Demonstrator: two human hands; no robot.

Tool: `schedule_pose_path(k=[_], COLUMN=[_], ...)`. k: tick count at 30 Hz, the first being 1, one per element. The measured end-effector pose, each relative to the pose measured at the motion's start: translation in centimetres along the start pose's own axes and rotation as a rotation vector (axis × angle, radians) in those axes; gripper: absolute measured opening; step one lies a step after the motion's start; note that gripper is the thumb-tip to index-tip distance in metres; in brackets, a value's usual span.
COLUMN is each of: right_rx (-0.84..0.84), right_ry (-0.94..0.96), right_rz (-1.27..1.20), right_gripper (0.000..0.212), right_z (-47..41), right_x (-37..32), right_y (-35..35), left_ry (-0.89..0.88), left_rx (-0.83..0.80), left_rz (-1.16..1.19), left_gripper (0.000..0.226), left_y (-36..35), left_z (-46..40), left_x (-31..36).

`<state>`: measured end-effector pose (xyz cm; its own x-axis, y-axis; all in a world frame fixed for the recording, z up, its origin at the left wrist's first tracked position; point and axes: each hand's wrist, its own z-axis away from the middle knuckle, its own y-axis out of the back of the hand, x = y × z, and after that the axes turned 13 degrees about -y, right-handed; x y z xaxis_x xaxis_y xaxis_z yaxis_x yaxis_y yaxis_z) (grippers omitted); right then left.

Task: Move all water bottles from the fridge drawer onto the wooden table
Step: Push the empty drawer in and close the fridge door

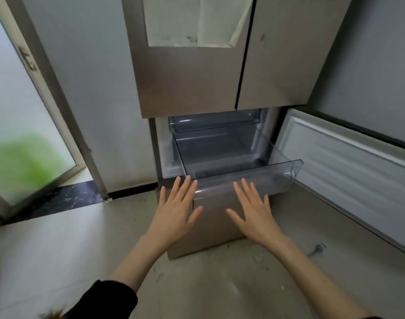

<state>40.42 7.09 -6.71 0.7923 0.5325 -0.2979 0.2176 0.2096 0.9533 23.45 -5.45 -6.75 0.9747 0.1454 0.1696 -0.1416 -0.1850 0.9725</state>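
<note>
Both hands out flat in front of me, nothing held: left hand [177, 209] with fingers [187, 187] spread straight, tips at the front lip of the fridge drawer [240, 178]; right hand [254, 210] likewise flat over the drawer front, whether it actually touches I cannot tell

Drawer is clear plastic, pulled out of the lower fridge [192, 65] compartment, lower door [348, 162] swung open to the right. I see 0 water bottles in it: floor of the drawer looks bare right through. Second clear bin [215, 123] above it also looks bare. The table is not in view, so I can't confirm the bottles are there

My read: either task is done and this is the close-up step, or bottles sit somewhere I can't see

Risks from here:
- push off-centre with 2 flat palms, drawer skews on its runners and jams
- left fingers at the lip get pinched if drawer goes in fast
- shoving it home hard could crack the thin plastic front
- open door is near the right arm, easy to knock
- small grey object [316, 249] on the floor [59, 249] near the right arm, plus grit: trip or slip hazard when I step back
</note>
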Motion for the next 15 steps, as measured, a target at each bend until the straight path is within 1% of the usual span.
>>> schedule_pose_path(k=[3,8,11,13,14,15], right_rx=[-0.015,-0.049,-0.051,-0.045,-0.044,-0.040], right_ry=[-0.079,-0.165,-0.156,-0.126,-0.103,-0.073], right_rz=[0.015,0.053,0.103,0.130,0.146,0.168], right_gripper=[0.071,0.072,0.072,0.072,0.072,0.072], right_z=[-3.8,-8.3,-10.8,-12.9,-13.8,-14.7], right_x=[3.0,7.9,10.8,12.6,13.5,14.4], right_y=[-0.7,-2.1,-1.9,-1.2,-1.0,-0.9], left_ry=[-0.014,-0.061,-0.086,-0.060,-0.040,-0.029], left_rx=[-0.044,-0.107,-0.185,-0.224,-0.221,-0.184], left_rz=[0.016,0.022,0.007,-0.020,-0.055,-0.110], left_gripper=[0.063,0.065,0.066,0.067,0.068,0.068], left_y=[-2.3,-6.0,-7.6,-8.6,-9.3,-10.1], left_z=[-4.4,-10.7,-13.5,-15.0,-15.4,-15.7], left_x=[0.8,3.8,5.1,5.4,5.4,5.2])
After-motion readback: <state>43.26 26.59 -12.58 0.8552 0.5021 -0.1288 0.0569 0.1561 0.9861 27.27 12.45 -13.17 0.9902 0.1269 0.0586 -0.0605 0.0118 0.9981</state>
